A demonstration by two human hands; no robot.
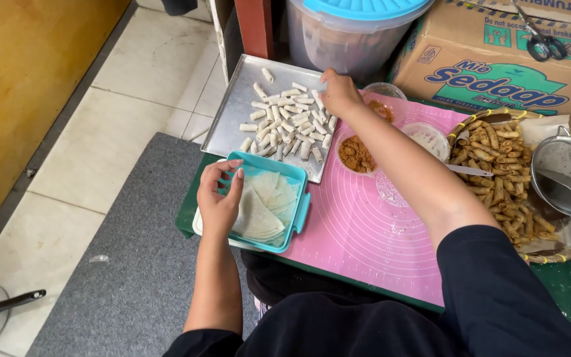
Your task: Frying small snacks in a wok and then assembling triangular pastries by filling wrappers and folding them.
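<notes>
My left hand (221, 198) rests at the nine o'clock edge of the teal box (266, 201) of triangular wrappers (267, 203), fingers curled loosely on the top sheet. My right hand (340, 92) reaches to twelve o'clock, fingers pinched narrow over the pale rolls (285, 122) on the steel tray (232, 109); whether it grips one I cannot tell. At two o'clock beyond the pink mat (365, 231) sits a brown carton (497, 59) with a green-and-blue label, scissors (543, 39) on top.

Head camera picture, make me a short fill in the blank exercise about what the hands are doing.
1. The left hand reaches into the ____ container of wrappers.
2. The right hand sets a roll on the ____ tray.
3. The silicone mat is ____.

Missing words: teal; metal; pink
</notes>
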